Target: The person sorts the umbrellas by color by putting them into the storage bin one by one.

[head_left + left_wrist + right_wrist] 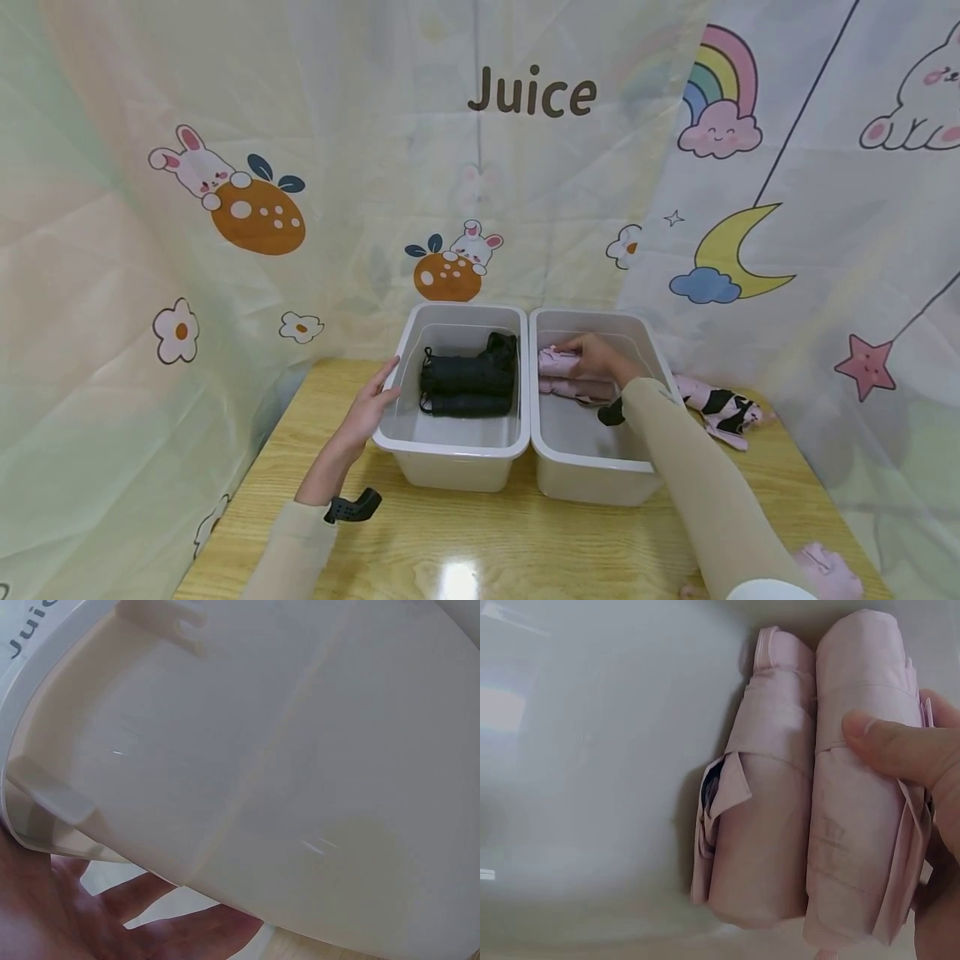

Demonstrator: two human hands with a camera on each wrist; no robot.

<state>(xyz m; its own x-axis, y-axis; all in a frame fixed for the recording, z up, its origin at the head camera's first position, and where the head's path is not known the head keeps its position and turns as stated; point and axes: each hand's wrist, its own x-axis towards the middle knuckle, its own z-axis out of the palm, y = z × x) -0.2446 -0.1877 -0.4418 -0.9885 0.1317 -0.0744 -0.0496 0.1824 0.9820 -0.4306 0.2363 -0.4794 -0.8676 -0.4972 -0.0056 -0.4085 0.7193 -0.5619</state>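
Observation:
My right hand reaches into the right bin and grips a rolled pink folding umbrella, with the thumb across its strap in the right wrist view. A second rolled pink umbrella lies alongside it, a loose fabric flap sticking out. My left hand touches the left side of the left bin, its fingers extended along the outer wall below the rim. Inside that bin, black folding umbrellas lie side by side, with cord loops at their left ends.
Both grey-white bins stand side by side on a wooden table. Right of them lies a loose pink-and-black umbrella. Another pink bundle is at the lower right, partly behind the right sleeve. A printed curtain hangs behind the table.

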